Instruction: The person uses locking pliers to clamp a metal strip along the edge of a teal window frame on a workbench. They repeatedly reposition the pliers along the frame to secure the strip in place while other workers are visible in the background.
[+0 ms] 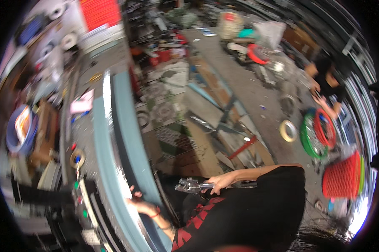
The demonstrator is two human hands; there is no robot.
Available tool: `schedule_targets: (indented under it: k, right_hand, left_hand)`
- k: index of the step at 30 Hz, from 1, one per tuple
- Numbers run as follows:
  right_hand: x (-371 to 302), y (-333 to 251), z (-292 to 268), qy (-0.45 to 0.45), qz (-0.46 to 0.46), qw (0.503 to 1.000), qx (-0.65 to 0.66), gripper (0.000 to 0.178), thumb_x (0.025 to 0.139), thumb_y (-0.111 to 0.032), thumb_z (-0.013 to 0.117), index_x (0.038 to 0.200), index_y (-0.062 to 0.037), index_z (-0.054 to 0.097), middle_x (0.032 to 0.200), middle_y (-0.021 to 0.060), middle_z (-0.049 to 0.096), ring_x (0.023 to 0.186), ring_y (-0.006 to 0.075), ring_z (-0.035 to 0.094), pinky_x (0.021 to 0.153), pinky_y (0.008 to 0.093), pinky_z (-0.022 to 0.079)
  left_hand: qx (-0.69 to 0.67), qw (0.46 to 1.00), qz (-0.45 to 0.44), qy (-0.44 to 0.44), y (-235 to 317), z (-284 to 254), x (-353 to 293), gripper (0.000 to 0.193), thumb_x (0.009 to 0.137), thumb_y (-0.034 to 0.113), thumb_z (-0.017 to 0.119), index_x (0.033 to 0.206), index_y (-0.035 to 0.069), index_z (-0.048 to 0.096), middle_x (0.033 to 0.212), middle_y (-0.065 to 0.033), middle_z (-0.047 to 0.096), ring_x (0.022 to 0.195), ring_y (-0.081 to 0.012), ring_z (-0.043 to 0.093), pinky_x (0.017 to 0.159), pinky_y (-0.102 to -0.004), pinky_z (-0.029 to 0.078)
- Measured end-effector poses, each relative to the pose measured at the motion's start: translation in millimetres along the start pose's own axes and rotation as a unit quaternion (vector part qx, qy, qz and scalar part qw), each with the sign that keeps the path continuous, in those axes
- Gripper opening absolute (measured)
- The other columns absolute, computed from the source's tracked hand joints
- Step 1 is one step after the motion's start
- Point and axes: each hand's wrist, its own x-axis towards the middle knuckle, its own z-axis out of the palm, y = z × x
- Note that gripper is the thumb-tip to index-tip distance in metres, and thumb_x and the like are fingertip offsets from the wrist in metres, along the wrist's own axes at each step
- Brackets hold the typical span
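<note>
Shiny metal profile (107,92), long and narrow, lies lengthwise on the worktop (86,136), its long axis running from the far end down toward the near one and slanting a little rightward as it comes closer. From the left, a pink sheet (82,102) rests by the worktop's left side, toward the far end. Right of the sheet a blue-grey strip (100,134) runs alongside the profile. Next comes the profile itself, with a dark band (122,143) along its right flank; whether the two are one piece cannot be made out. Another blue-grey strip (132,113) fills the space out to the worktop's right edge.

At the near part of the profile is the left hand (143,206), clearly the nearer of the two. Its forearm reaches in across the right edge, and its fingers point left and away from the body, crossing the profile's line. The fingers look parted at the profile's surface, but blur hides whether they pinch it or only rest there.

Farther right, beyond the worktop's right edge, a metal tool (190,186) points its head leftward, roughly crosswise to the profile and well apart from it. The right hand (220,182) is closed around its rear end.
</note>
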Motion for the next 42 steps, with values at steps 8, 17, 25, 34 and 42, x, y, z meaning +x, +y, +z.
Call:
schedule_targets:
  k: [8,17,25,34,42]
  right_hand:
    - [5,57,1,-0.088,-0.119,0.986,0.073,0.024,0.069,0.000,0.051,0.092,-0.0030,0.044,0.085,-0.0024,0.040,0.080,0.0093,0.038,0.069,0.0250,0.033]
    - [10,23,3,-0.051,-0.082,0.988,-0.120,0.022,0.072,-0.003,0.051,0.093,-0.0021,0.046,0.078,-0.0010,0.047,0.072,0.0101,0.042,0.063,0.0284,0.039]
    - [66,-45,6,-0.116,-0.033,0.974,-0.193,0.042,0.077,-0.002,0.057,0.118,-0.0039,0.045,0.086,-0.0010,0.051,0.079,0.0087,0.051,0.069,0.0251,0.045]
    - [184,-142,11,-0.105,-0.398,0.804,-0.429,0.059,0.067,0.001,0.062,0.122,0.0012,0.043,0.104,0.0132,0.051,0.092,0.0228,0.052,0.085,0.0322,0.041]
    - [250,-157,-1,-0.187,-0.193,0.921,-0.284,0.062,0.066,0.002,0.058,0.125,0.0021,0.041,0.093,0.0052,0.048,0.084,0.0151,0.048,0.078,0.0265,0.041]
  left_hand:
    - [0.063,0.997,0.043,-0.003,-20,-14,7,0.047,0.096,0.040,0.034,0.107,-0.001,0.055,0.092,-0.0086,0.062,0.065,-0.0111,0.041,0.059,-0.0243,0.035]
    - [-0.074,0.997,-0.015,0.010,-12,-12,9,0.039,0.093,0.034,0.039,0.107,0.001,0.055,0.091,-0.0101,0.061,0.063,-0.0102,0.044,0.058,-0.0226,0.036]
    - [-0.131,0.991,-0.037,0.010,-22,-21,8,0.037,0.098,0.030,0.034,0.095,0.002,0.058,0.098,-0.0119,0.063,0.074,-0.0125,0.053,0.072,-0.0279,0.045]
    - [-0.167,0.982,-0.076,0.037,-33,-13,8,0.049,0.097,0.044,0.036,0.101,0.001,0.061,0.093,-0.0095,0.064,0.079,-0.0126,0.058,0.075,-0.0276,0.047]
    - [-0.282,0.922,-0.131,0.230,-43,14,18,0.044,0.086,0.036,0.049,0.098,-0.005,0.061,0.085,-0.0115,0.066,0.071,-0.0165,0.066,0.060,-0.0243,0.051]
